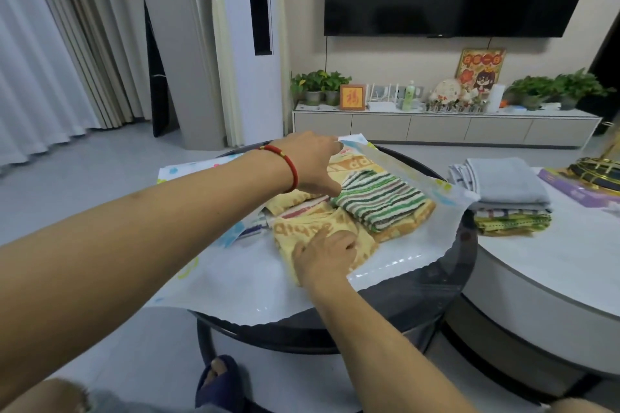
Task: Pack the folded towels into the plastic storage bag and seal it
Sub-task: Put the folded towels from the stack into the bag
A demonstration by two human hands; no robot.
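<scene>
Left hand point(310, 161) pinches the bag point(419, 248) flap up; right hand point(323, 253) lies flat on the towel point(312, 228); push it deeper beneath the flap.

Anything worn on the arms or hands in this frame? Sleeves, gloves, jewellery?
Both forearms are bare: no sleeves or gloves in view. The left hand has a red cord bracelet with a small gold bead at its wrist. The right hand wears nothing visible.
</scene>
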